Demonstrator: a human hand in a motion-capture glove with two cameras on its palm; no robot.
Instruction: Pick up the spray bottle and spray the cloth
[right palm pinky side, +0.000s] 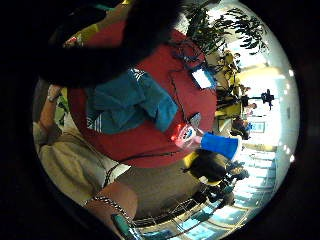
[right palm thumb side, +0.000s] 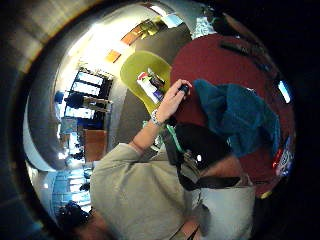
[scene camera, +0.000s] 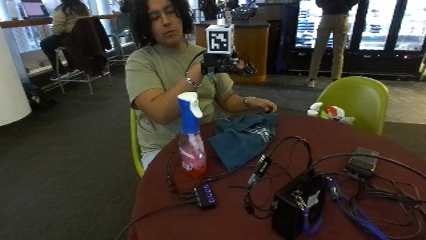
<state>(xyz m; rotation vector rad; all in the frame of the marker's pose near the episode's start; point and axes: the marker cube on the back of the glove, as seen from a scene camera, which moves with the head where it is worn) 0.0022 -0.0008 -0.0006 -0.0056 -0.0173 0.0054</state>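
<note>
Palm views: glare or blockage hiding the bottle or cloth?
Little finger side palm view: window glare beside the spray bottle, readable; the right hand blocks the area beyond the cloth. Thumb side palm view: bottle barely shows at the dim edge. Outside view: both evenly lit.

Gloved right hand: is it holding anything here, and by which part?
Nothing. The gloved right hand is raised above the table, away from the spray bottle, which stands untouched beside the cloth.
</note>
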